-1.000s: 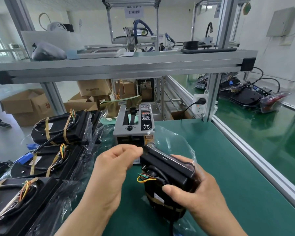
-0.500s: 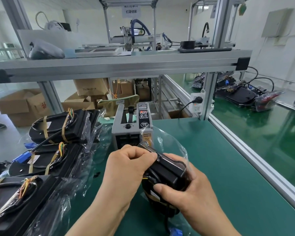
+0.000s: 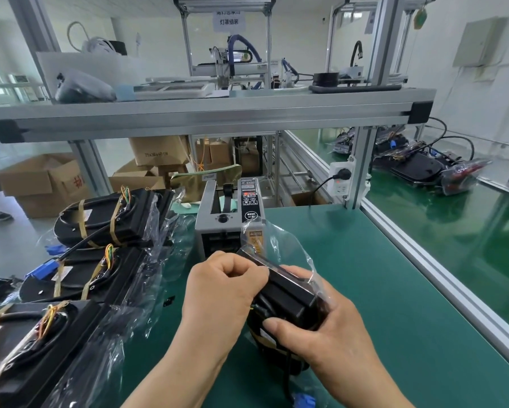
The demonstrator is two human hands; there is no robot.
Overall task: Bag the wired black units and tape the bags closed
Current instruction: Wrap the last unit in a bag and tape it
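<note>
In front of tape dispenser (image 3: 231,219) | left hand (image 3: 220,293) fingers now pinching bag (image 3: 279,245) mouth over black unit (image 3: 288,298) | right hand (image 3: 321,334) gripping unit | bag folded, tape next

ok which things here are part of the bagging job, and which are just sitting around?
Part of the job:
- black unit in the clear bag, held by left hand and right hand
- tape dispenser
- bagged units stacked on the left

Lying about:
- cardboard boxes
- wall socket
- gear on the upper shelf
</note>
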